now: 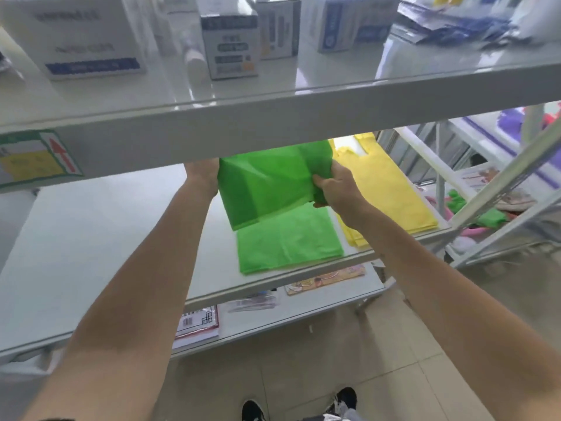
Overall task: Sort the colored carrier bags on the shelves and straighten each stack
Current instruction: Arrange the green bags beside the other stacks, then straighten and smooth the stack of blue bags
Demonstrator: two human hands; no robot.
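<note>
The right hand (337,189) pinched a thin green plastic carrier bag (267,183) lifted above the flat green stack (288,241) beside the yellow stack (391,189). The left hand (202,177), partly hidden, seemingly gripped its other edge. Stacking was under way; next, lay it square.

Top shelf: white boxes (91,34) with blue labels, a white bottle (194,60) lying between them. Arrow sticker (36,158) on the shelf edge at left. Bottom shelf: printed packets (326,279); black shoes (252,411) on tiled floor (379,360).
</note>
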